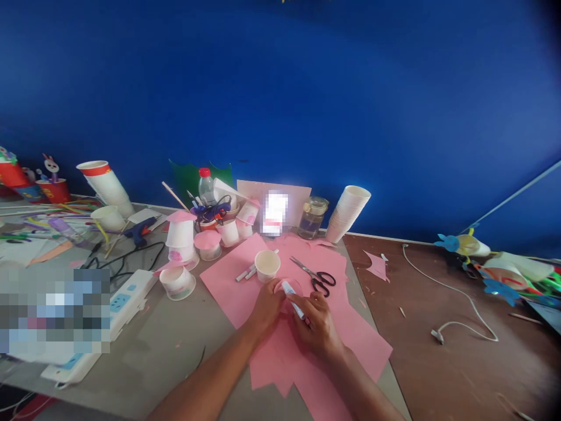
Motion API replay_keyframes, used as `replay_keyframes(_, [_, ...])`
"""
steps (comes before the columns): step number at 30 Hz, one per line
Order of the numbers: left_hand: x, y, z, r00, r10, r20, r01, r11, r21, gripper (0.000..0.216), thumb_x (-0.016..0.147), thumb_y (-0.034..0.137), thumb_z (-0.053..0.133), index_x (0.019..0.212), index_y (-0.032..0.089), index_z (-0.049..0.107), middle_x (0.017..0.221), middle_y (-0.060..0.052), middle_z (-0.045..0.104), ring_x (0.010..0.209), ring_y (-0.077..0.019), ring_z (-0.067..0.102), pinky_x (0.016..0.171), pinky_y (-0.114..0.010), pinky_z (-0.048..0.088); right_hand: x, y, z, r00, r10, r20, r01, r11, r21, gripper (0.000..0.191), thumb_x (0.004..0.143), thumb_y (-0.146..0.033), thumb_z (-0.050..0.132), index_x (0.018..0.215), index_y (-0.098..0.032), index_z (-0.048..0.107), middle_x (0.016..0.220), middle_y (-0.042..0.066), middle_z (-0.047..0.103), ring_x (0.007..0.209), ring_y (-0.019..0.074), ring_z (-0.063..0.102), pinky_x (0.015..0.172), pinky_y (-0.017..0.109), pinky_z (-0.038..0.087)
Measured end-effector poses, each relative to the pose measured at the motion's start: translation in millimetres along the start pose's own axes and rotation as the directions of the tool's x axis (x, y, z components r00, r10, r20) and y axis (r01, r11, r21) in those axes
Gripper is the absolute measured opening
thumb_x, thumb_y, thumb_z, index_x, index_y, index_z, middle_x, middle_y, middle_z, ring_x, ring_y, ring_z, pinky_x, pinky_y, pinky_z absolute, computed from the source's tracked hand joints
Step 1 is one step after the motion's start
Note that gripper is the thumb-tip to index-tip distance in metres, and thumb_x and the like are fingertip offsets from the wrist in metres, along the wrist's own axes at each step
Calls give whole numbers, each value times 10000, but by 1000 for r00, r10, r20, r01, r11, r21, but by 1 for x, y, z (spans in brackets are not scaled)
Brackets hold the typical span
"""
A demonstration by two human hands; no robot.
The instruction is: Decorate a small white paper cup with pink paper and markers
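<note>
My left hand is closed on the edge of a small round piece of pink paper. In my right hand is a slim white tube with blue print, slanting over that pink piece; whether it is a marker or glue cannot be made out. Both hands are above overlapping pink paper sheets. Just beyond my left hand stands a white paper cup, with white pens lying beside it. Scissors with black handles rest on the pink paper, beyond my right hand.
Pink-topped paper cups stand at the left, near a glue gun and a power strip. A glass jar and a leaning cup stack are at the back. A white cable crosses the brown table at right.
</note>
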State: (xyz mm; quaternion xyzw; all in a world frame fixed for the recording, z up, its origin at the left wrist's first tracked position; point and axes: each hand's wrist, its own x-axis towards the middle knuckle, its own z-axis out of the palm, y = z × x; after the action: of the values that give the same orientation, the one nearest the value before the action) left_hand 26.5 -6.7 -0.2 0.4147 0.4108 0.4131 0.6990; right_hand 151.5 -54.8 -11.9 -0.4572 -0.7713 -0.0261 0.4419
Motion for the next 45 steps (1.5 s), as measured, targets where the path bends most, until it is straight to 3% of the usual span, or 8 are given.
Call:
replay_keyframes(7, [3,-7,-6,994,79,75,-81,996,24,85,720,182,488,701,176,571,660,16,500,621,-122,448,544,-223,414,0,2,2,999,46,-23,-48,996,-73,221,898,-132,489,1091,-174,589,603,-13,642,496,113,524,613,296,329])
replay_keyframes(11, [5,-7,-9,1000,22,12,-23,999,26,239,698,161,481,883,193,629,928,-59,614,825,-188,548,599,-258,484,0,3,2,995,94,-45,-99,989,-111,206,898,-146,486,1067,-169,600,618,-7,664,497,115,549,613,292,353])
replay_keyframes(16, [4,-4,-8,995,-48,-86,49,999,2,349,692,190,502,1021,220,615,1213,-97,577,975,-244,556,616,-315,529,-3,3,1,982,183,-44,-187,976,-114,224,897,-173,462,1067,-181,607,687,25,702,506,127,554,634,297,411])
replay_keyframes(22, [-1,6,-7,973,104,-206,-65,980,189,329,675,167,478,951,192,654,955,-63,647,855,-210,559,697,-292,474,-4,1,-8,959,280,-45,-282,959,-27,217,860,-235,499,994,-181,661,658,41,680,528,146,548,528,260,464])
replay_keyframes(27, [-4,10,-6,971,142,-194,-98,970,221,157,671,156,459,766,185,581,644,20,494,582,-126,411,550,-250,371,-3,0,-14,940,322,-113,-313,945,92,229,853,-248,527,1033,-186,655,807,73,694,598,147,572,440,218,448])
replay_keyframes(32, [-6,10,-2,978,101,-180,-78,988,130,174,662,157,474,801,180,577,657,27,471,584,-113,400,534,-229,374,-4,3,-8,960,255,-116,-246,965,88,229,859,-234,521,1045,-195,649,730,55,670,572,151,545,466,243,457])
replay_keyframes(38, [-2,4,-1,995,34,-93,-30,998,48,281,682,178,449,889,201,637,997,-52,602,867,-195,546,594,-248,459,-5,4,1,963,264,-55,-264,965,1,236,881,-264,490,1019,-193,669,760,68,701,563,154,546,527,268,479])
replay_keyframes(45, [1,-2,-7,966,168,-195,-132,974,183,102,759,201,459,760,186,560,639,28,459,592,-123,401,579,-257,376,-5,-6,-3,941,335,56,-338,938,74,251,876,-315,518,1031,-202,679,675,43,684,583,160,583,540,250,498])
